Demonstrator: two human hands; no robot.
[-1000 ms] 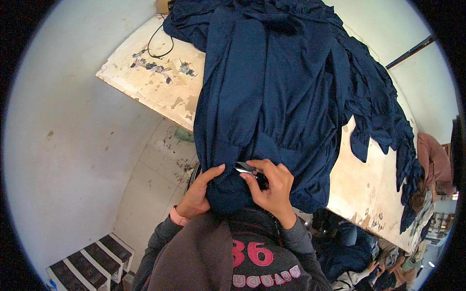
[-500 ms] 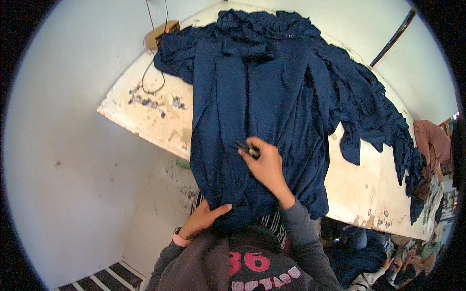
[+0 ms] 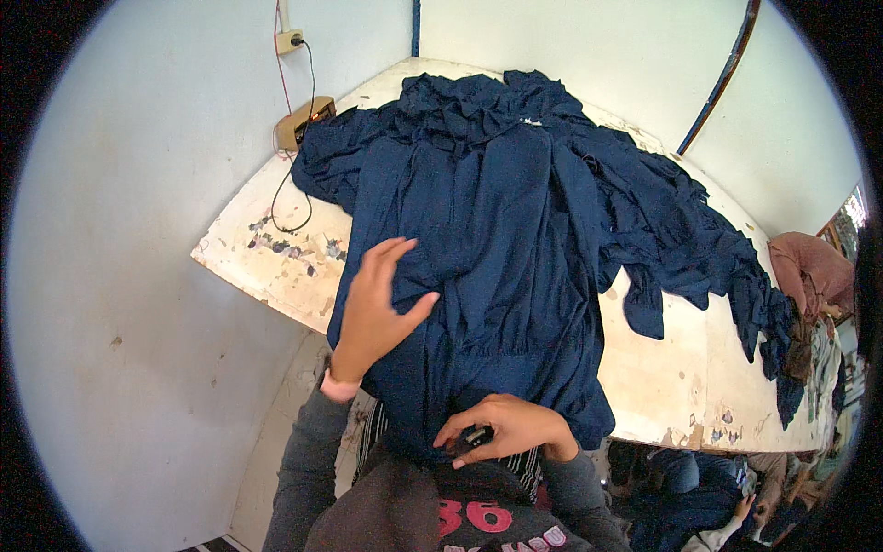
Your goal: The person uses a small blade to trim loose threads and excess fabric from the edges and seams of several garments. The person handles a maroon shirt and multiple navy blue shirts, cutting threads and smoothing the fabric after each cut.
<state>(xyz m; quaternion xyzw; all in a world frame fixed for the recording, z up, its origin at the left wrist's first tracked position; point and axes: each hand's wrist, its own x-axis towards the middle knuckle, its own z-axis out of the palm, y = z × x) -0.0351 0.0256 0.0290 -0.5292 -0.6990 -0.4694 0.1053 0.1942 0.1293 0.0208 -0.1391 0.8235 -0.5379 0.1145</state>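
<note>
A dark blue garment with long gathered folds lies over the table and hangs down toward my lap. Over its left side hovers my left hand, fingers spread and holding nothing; whether it brushes the cloth I cannot tell. Close to my body, at the garment's near end, my right hand is closed round small dark thread snips, mostly hidden by the fingers.
More dark blue cloth trails along the right side of the pale, stained table. A brown box with a cord stands at the back left by the wall. At the right edge sits a person in brown; another person's hand shows at lower right.
My left hand has let go of the garment's near edge, risen forward and opened. My right hand has drawn back toward my body with the snips. The cloth has shifted slightly.
</note>
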